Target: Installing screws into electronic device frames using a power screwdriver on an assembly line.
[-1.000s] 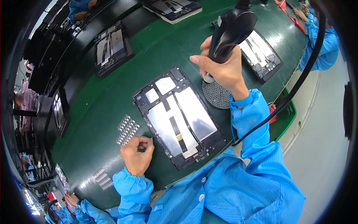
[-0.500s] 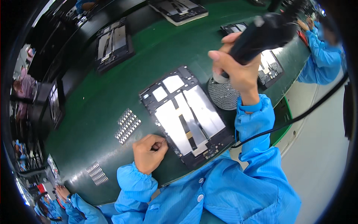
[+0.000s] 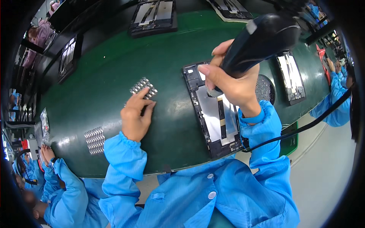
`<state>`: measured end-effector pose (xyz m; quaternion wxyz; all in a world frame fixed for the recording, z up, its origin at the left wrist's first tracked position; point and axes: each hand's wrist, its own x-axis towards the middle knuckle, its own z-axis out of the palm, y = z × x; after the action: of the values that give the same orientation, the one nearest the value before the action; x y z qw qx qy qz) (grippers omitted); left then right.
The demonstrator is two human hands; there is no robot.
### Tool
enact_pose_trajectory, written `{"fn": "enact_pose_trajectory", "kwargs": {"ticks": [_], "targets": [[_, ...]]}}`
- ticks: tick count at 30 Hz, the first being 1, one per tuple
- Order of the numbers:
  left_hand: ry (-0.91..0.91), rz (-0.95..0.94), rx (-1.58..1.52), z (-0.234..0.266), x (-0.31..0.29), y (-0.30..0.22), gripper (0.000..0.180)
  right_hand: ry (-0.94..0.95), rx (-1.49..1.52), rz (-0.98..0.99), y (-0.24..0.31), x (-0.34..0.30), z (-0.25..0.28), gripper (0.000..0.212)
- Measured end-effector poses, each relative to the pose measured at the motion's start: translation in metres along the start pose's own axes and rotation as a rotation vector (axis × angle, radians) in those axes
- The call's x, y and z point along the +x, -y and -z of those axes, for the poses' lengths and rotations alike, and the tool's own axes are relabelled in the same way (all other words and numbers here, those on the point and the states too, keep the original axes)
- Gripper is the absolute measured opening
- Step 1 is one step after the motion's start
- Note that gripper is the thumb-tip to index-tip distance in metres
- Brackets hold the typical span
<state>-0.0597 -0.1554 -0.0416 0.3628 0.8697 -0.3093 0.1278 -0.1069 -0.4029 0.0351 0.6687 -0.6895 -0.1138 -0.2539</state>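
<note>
My right hand [image 3: 239,87] grips a black electric screwdriver [image 3: 262,43], its tip end low over the upper part of an opened tablet [image 3: 211,114]. The tablet lies face down, showing silver battery panels and black circuit boards; my hand and the tool cover part of it. To the left, my left hand [image 3: 135,116] reaches over a small sheet of rows of metal-and-black parts [image 3: 146,84]. Its index finger rests on that sheet, the thumb stands apart, and no held thing shows. A round tray with many small pits [image 3: 265,91] sits right of the tablet.
Another parts sheet [image 3: 95,140] lies at the left. More opened tablets lie at the right [image 3: 291,76], far middle [image 3: 154,17] and far left [image 3: 68,57]. A black cable [image 3: 304,119] crosses my right sleeve. Co-workers in blue sit at both sides.
My left hand has left the tablet's edge for the parts sheet. My right hand has brought the screwdriver from above the round tray to over the tablet. The view has shifted.
</note>
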Motion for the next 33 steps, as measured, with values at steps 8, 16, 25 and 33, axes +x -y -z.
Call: {"fn": "enact_pose_trajectory", "kwargs": {"ticks": [8,16,25,33], "targets": [[0.115,0.062,-0.235,0.005,-0.019,-0.054,0.016,0.005,0.043,0.044,0.007,0.003,-0.018,0.035],[0.259,-0.082,-0.697,-0.02,-0.042,-0.09,0.03,-0.01,0.119,0.003,-0.008,0.007,-0.034,0.026],[0.312,-0.227,-0.69,-0.026,-0.047,-0.101,0.033,0.063,0.028,-0.001,-0.011,0.005,-0.029,0.034],[0.276,-0.551,-0.47,-0.052,-0.053,-0.117,0.029,0.122,-0.018,-0.005,-0.008,-0.002,-0.038,0.034]]}}
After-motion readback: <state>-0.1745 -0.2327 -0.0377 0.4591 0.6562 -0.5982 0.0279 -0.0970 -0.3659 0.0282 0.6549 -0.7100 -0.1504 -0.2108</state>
